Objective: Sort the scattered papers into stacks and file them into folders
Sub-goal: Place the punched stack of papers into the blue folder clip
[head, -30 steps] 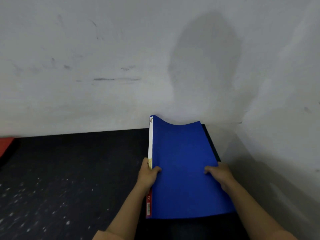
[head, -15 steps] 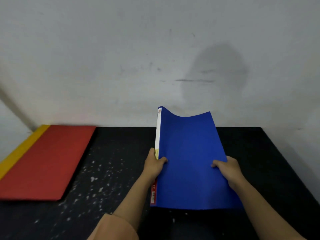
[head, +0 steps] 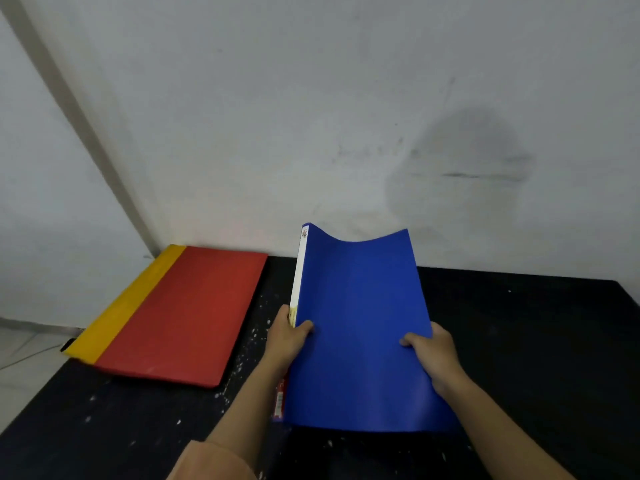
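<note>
Item: blue folder [head: 363, 327], closed, held tilted above the black table [head: 519, 341] with its far edge sagging into a shallow curve; a white strip runs down its spine on the left and a red label shows low on the same side. Your left hand [head: 287, 337] pinches the spine edge, thumb curled onto the blue cover; your right hand [head: 433, 355] grips the opposite edge, thumb on top and fingers hidden beneath. Item: red folder [head: 180, 313], flat on the table to the left, well apart from the blue one, with a yellow folder [head: 124, 303] showing as a band from under its far left side. Change noted: over the last second your view swings left, so the red and yellow folders, at first only a sliver at the frame edge, now sit fully in sight, while both hands keep the same hold on the blue folder throughout. No loose papers appear anywhere in view, and whether sheets lie inside the blue folder cannot be told. Judgement: filing looks largely done, and you are likely carrying this folder over to join the pile on the left.
</note>
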